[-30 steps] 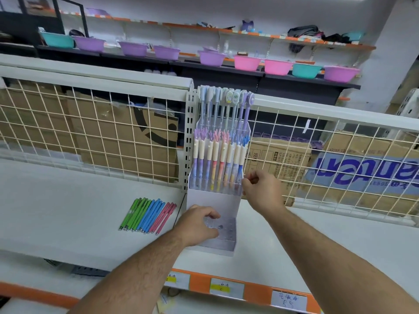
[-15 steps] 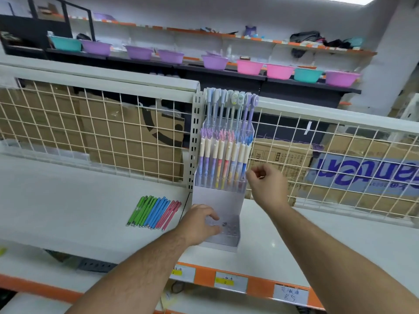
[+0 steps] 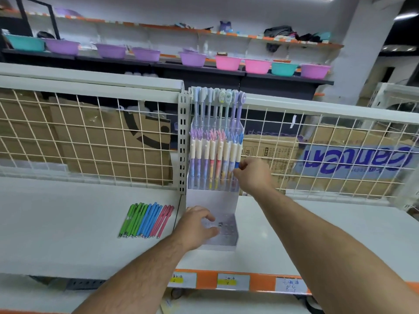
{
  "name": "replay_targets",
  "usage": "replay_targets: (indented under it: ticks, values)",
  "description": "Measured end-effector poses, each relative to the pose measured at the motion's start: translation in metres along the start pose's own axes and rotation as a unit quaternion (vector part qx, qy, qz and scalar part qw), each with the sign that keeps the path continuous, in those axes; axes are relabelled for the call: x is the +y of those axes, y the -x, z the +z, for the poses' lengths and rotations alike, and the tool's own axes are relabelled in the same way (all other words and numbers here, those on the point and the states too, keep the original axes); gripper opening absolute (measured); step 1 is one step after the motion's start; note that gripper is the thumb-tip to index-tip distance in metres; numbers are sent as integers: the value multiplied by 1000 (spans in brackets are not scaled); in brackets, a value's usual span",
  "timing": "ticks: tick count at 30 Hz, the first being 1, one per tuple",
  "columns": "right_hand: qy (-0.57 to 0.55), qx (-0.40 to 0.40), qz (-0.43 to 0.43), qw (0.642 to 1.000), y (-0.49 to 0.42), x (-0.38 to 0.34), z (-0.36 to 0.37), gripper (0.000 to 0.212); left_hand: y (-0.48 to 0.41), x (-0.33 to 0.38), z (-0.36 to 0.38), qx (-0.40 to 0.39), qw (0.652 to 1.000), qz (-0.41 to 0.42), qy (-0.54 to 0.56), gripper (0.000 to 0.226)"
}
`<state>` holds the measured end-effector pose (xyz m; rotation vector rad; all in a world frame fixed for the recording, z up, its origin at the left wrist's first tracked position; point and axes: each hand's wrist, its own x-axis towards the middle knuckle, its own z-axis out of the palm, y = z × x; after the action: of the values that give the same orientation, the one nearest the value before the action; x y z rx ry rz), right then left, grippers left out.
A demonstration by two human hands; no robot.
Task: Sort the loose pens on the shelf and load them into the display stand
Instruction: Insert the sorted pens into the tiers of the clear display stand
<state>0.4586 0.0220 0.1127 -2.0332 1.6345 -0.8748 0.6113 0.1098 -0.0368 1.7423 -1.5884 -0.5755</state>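
Several loose pens lay side by side just left of the display stand. The left hand rested with spread fingers on the stand's holed front tier. The right hand pinched a blue pen at the stand's right edge.

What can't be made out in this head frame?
Head view only.
- right hand: whether its fingertips pinch a pen in the display stand; its own knuckles hide the contact.
- left hand covers part of the stand's lower perforated tier.
- loose pens: exact count, packed and blurred.
- price labels: writing too small.
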Motion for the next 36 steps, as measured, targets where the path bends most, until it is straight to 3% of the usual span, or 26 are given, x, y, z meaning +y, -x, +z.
replay_targets:
  ticks: [10,17,26,36]
  values:
    - [-15,3,14,1000,-1,4,1,30,0,0,1,4,1000,0,-7,30]
    - [-24,10,23,999,14,14,6,11,2,4,0,4,1000,-5,-20,31]
    - [-31,-1,-29,999,46,46,32,15,9,16,-4,9,998,-4,-61,34]
    - [-44,-26,-37,998,77,44,59,41,29,-2,-32,8,997,11,-78,31]
